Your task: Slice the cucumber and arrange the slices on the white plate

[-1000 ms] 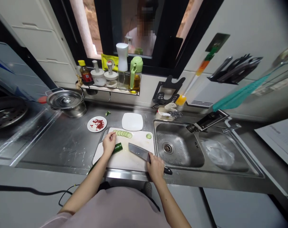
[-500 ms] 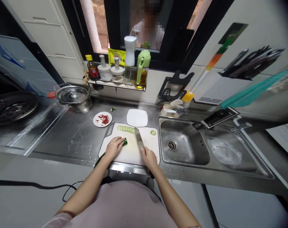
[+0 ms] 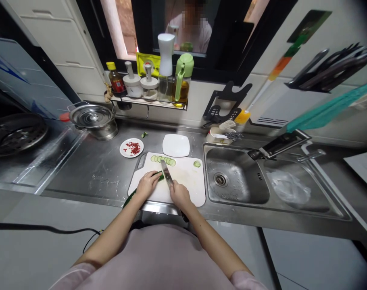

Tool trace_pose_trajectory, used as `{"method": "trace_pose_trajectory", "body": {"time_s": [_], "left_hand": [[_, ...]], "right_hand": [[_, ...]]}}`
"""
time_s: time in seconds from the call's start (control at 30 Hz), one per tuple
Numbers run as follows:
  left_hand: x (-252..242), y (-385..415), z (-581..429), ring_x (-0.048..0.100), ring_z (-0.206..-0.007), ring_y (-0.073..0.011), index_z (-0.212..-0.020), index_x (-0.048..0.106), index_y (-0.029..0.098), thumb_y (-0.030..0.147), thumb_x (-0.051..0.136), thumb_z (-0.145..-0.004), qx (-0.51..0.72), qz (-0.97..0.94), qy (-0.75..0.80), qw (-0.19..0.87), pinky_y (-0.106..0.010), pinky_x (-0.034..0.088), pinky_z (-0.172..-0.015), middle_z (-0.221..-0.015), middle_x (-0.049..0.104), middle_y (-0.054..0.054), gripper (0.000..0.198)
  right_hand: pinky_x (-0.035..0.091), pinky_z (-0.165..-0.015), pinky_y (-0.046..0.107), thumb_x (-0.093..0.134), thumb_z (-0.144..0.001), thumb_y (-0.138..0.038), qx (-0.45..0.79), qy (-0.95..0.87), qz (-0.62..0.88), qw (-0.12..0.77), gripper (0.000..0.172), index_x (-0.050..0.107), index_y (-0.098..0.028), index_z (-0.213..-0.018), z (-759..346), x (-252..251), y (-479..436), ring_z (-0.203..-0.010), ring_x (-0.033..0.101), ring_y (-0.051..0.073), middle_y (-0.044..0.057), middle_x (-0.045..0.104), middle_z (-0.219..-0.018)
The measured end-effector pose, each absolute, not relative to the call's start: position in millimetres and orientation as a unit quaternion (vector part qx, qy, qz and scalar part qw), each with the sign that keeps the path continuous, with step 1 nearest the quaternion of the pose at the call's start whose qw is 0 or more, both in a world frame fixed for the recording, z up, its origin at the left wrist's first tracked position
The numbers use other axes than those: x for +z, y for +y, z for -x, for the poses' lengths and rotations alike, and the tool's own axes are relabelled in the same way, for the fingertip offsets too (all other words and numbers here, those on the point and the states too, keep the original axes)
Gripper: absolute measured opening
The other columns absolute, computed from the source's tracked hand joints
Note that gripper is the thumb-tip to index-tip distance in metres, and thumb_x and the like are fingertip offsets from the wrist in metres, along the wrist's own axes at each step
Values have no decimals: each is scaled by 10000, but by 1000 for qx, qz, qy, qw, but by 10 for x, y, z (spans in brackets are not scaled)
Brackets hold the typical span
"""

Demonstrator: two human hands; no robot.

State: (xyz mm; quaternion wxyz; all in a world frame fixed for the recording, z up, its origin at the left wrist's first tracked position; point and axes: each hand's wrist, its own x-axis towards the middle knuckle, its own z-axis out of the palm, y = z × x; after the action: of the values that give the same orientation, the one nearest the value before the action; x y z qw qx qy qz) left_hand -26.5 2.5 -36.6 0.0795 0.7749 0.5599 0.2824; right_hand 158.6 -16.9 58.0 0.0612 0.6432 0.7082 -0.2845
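Note:
A cucumber point(image 3: 161, 176) lies across the white cutting board point(image 3: 186, 189), its cut end pointing right. My left hand point(image 3: 148, 184) is closed over it, and its uncut length runs out under my left wrist. My right hand point(image 3: 180, 194) grips a kitchen knife point(image 3: 166, 171) by the handle; the blade stands right at the cucumber's cut end. Overlapping cucumber slices point(image 3: 163, 160) form a row along the board's far edge, partly behind the blade tip. A few more slices point(image 3: 197, 164) sit near the board's right corner.
Behind the board is a white square plate point(image 3: 176, 145). To its left, a small plate point(image 3: 131, 155) holds chopped red pieces, with cucumber ends point(image 3: 144, 135) beyond. A steel sink point(image 3: 236, 189) adjoins on the right; a lidded pot point(image 3: 94, 121) stands left, below a condiment shelf point(image 3: 147, 104).
My right hand has brought the knife leftward, from a gap right of the cucumber up to its cut end. My left hand keeps its hold. The view has shifted slightly.

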Motion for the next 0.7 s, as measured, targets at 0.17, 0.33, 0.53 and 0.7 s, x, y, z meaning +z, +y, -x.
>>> {"method": "trace_pose_trajectory", "body": {"time_s": [0.17,0.33,0.53,0.7], "left_hand": [[-366,24,264,620,-1000,-185,-1130,704,261,256,523,-924,286,-778,553,79,-335,525,-900,-1114,667,-70,274],[-348,19,263,615,-990,-185,-1156,688,266,240,515,-924,285,-780,551,82,-339,524,-899,-1104,662,-67,291],[-308,12,255,611,-974,-185,-1161,685,264,232,511,-922,279,-782,551,80,-338,525,-888,-1116,658,-65,298],[-336,28,270,612,-984,-183,-1165,684,262,233,511,-923,283,-783,546,91,-334,524,-891,-1112,661,-61,299]], "right_hand": [[410,-770,294,303,-989,-254,-282,710,-641,71,326,547,-143,-1174,-1532,599,-194,-982,651,239,146,700,-1033],[432,-762,309,306,-982,-241,-273,713,-641,79,313,540,-146,-1167,-1480,583,-216,-969,661,249,149,701,-1010],[453,-760,319,357,-943,-185,-269,715,-638,101,294,522,-134,-1181,-1411,580,-218,-984,665,261,163,698,-989],[461,-759,317,378,-917,-149,-279,712,-636,107,296,532,-123,-1169,-1429,593,-242,-983,667,259,172,695,-992]]}}
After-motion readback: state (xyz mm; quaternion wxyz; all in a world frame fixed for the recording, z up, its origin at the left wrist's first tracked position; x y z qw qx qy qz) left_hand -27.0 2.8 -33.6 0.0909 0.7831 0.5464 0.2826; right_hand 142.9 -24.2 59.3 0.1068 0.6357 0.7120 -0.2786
